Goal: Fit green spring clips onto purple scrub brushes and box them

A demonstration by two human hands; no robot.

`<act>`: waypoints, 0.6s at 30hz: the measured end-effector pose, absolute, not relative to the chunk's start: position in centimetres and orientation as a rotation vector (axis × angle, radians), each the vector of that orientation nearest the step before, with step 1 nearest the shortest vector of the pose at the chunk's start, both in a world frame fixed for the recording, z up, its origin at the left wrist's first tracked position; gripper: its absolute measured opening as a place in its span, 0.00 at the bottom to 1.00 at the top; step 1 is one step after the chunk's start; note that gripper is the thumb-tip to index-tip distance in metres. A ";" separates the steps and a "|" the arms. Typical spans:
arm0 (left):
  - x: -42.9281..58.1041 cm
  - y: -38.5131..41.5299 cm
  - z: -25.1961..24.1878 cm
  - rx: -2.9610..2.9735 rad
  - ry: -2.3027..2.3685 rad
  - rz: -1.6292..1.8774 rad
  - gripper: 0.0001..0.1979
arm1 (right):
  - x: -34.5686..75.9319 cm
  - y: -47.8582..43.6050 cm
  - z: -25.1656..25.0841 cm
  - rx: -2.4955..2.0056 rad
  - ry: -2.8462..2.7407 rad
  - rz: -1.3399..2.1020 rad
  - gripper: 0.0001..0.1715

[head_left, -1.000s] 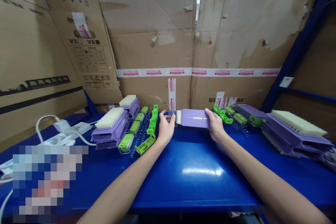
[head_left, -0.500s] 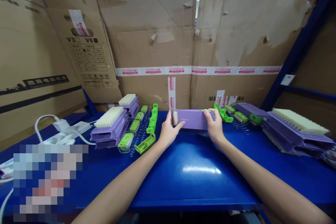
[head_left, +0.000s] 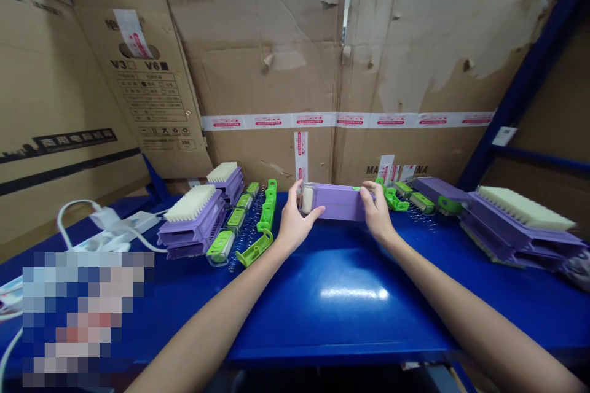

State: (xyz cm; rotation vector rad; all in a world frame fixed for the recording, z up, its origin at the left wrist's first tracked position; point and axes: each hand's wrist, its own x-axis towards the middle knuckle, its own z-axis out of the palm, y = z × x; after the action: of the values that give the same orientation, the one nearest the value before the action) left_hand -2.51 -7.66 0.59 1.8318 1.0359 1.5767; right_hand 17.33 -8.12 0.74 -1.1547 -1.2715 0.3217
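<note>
Between both hands, above the blue table [head_left: 341, 325], I hold a purple plastic case [head_left: 343, 202] lengthwise. A clear part with a cream-coloured piece inside shows at its left end, and a bit of green shows on its top edge near the right. My left hand [head_left: 297, 215] grips the left end, thumb on the near face. Gripping the right end is my right hand [head_left: 378, 212], its thumb also on the near face. The far fingers of both hands are mostly hidden. Green brackets [head_left: 267, 209] stand in a row left of my left hand.
Purple cases with cream bristle pads [head_left: 191, 204] are stacked at left; a similar stack [head_left: 525, 212] stands at right. Green pieces in clear housings [head_left: 221, 245] and metal springs [head_left: 249, 230] lie nearby. A white power strip [head_left: 133, 224] is far left. Cardboard [head_left: 271, 73] walls the back.
The purple case is slightly higher and its right end has dipped a little. Both hands keep hold of it. The whole view has shifted slightly.
</note>
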 end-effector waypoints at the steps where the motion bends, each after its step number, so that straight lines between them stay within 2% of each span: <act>1: -2.4 -7.8 0.8 1.858 1.051 1.608 0.38 | 17.4 -7.8 0.5 -1.172 -1.277 0.375 0.28; 7: -2.0 -8.3 1.0 2.047 1.078 1.698 0.27 | 17.3 -7.2 -0.4 -1.276 -1.394 0.566 0.33; 12: -2.2 -8.2 0.9 2.137 1.109 1.657 0.25 | 17.2 -7.5 -0.1 -1.230 -1.405 0.505 0.30; 18: -2.6 -8.0 0.6 2.250 1.100 1.542 0.24 | 17.4 -7.1 -0.3 -1.237 -1.397 0.493 0.31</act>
State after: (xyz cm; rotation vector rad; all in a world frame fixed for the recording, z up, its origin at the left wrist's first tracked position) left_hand -2.58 -8.04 0.57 2.2495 1.1005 1.5416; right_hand 17.41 -7.10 -0.33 -1.2370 -1.3967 0.4932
